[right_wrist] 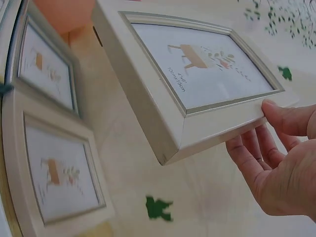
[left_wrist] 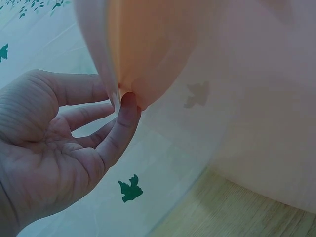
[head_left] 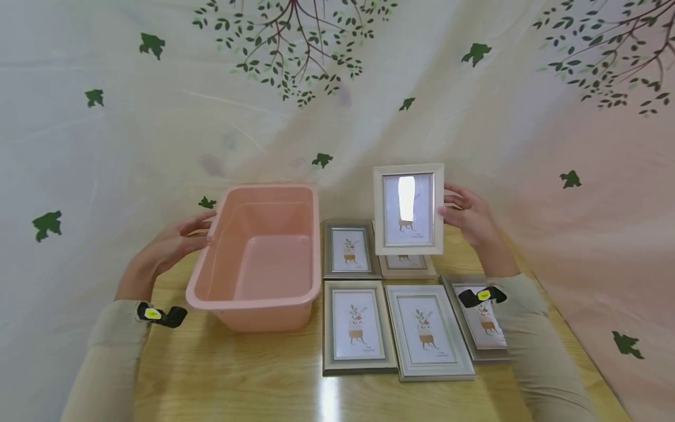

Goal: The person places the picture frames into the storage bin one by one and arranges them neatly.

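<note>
Right hand (head_left: 469, 215) pinches cream rectangular picture frame (head_left: 409, 209), extending left of its grip; left hand (head_left: 171, 241) pinches pink rectangular plastic tub (head_left: 263, 319) by the rim. Caution: single-edge support may let the frame tilt.

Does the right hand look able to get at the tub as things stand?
Probably yes: the right hand holds a frame raised, nothing visible blocks the gap to the tub, and the left hand grips only its left rim.

My left hand (head_left: 176, 241) pinches the pink basin's (head_left: 263, 321) left rim; my right hand (head_left: 470, 218), raised right of it, grips, thumb (right_wrist: 286, 119) opposing fingers (right_wrist: 248, 162).
</note>
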Available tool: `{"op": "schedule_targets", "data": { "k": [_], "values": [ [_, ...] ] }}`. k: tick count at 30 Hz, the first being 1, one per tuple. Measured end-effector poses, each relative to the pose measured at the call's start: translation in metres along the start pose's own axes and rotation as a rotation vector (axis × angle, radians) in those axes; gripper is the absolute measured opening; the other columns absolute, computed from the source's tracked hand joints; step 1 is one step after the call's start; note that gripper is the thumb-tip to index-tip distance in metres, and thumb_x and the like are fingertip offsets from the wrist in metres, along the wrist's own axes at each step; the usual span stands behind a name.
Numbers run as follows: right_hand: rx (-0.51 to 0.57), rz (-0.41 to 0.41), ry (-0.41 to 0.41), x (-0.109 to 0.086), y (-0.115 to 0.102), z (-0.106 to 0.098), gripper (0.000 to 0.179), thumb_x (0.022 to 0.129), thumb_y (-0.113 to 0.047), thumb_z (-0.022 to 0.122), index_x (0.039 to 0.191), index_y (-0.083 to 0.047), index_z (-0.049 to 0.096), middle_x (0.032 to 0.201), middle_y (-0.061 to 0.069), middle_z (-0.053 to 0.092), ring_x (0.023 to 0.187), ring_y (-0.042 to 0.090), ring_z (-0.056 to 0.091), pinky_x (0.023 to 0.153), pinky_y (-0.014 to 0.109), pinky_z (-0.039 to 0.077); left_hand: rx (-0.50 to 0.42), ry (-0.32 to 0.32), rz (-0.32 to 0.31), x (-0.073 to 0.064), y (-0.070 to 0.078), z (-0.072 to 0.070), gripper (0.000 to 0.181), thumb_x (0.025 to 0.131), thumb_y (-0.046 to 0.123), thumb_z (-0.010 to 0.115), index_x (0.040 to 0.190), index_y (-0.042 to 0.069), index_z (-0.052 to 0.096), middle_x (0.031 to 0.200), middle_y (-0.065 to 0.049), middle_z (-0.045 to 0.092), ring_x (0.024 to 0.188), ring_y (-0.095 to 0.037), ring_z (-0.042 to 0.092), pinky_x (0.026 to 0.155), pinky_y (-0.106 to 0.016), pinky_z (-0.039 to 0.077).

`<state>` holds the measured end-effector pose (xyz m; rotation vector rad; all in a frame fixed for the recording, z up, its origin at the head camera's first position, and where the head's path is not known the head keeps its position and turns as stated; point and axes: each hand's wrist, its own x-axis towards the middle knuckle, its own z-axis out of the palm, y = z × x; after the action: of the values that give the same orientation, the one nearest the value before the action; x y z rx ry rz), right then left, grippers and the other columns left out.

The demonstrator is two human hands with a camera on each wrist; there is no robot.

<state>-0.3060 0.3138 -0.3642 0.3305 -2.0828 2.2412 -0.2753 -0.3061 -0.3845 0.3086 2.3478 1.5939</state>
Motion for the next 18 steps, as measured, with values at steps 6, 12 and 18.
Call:
{"op": "schedule_targets", "data": {
  "k": [6, 12, 18],
  "values": [
    [0.076, -0.018, -0.005, 0.01, -0.009, 0.036, 0.048, 0.092, 0.015, 0.061, 0.133, -0.01, 0.059, 0.1, 0.004, 0.069, 0.083, 0.014, 0.067, 0.071, 0.024, 0.058, -0.016, 0.004, -0.011, 0.0, 0.002, 0.0, 0.077, 0.101, 0.019, 0.063, 0.163, 0.015, 0.018, 0.159, -0.021, 0.029, 0.139, -0.038, 0.035, 0.089, -0.017, 0.049],
    [0.121, -0.028, -0.012, 0.019, -0.023, 0.071, 0.051, 0.09, 0.019, 0.06, 0.133, -0.007, 0.059, 0.099, 0.005, 0.069, 0.081, 0.015, 0.067, 0.07, 0.026, 0.059, -0.017, 0.01, -0.021, -0.001, 0.003, 0.0, 0.078, 0.1, 0.019, 0.065, 0.163, 0.014, 0.019, 0.157, -0.022, 0.031, 0.139, -0.038, 0.037, 0.09, -0.018, 0.048],
    [0.1, -0.021, -0.013, 0.027, -0.034, 0.104, 0.054, 0.09, 0.021, 0.058, 0.138, -0.003, 0.056, 0.1, 0.006, 0.068, 0.083, 0.015, 0.067, 0.071, 0.027, 0.059, -0.022, 0.011, -0.012, -0.002, 0.002, 0.001, 0.077, 0.1, 0.018, 0.065, 0.162, 0.013, 0.02, 0.156, -0.022, 0.033, 0.137, -0.037, 0.039, 0.09, -0.018, 0.049]
  ]
}}
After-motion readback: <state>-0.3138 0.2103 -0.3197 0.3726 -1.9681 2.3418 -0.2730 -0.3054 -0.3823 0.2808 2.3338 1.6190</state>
